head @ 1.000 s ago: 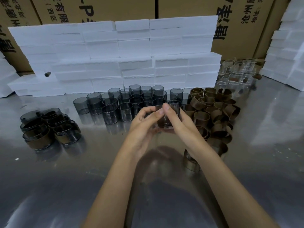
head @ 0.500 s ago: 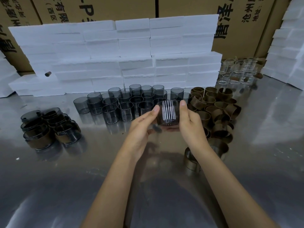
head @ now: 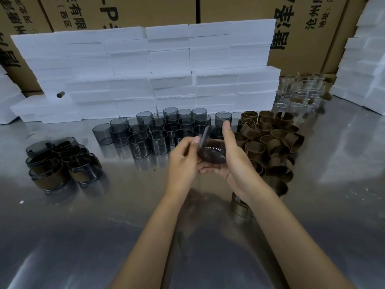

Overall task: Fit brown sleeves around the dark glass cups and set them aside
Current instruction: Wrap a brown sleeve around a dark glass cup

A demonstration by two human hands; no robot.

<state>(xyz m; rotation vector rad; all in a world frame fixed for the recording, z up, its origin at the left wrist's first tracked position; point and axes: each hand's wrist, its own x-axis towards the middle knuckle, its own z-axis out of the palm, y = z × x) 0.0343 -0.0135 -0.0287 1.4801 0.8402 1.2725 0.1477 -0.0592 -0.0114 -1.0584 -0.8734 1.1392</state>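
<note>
A dark glass cup [head: 211, 147] is tilted between both hands above the steel table, its lower part brownish. My right hand [head: 234, 159] wraps it from the right, thumb on the rim. My left hand [head: 183, 157] pinches its left edge with fingertips. Bare dark cups [head: 158, 130] stand in rows behind my hands. A heap of brown sleeves [head: 270, 140] lies to the right. Sleeved cups [head: 62, 161] sit grouped at the left.
White foam blocks [head: 150, 76] are stacked along the back, with cardboard boxes [head: 302, 28] behind them. Clear glass cups [head: 300, 92] stand at the back right. One sleeved cup [head: 239, 209] sits under my right forearm. More foam [head: 366, 59] rises at the right edge.
The cup was upright between my fingertips; now it is tilted with its mouth leaning away. My right hand has closed further around it and both hands sit slightly lower.
</note>
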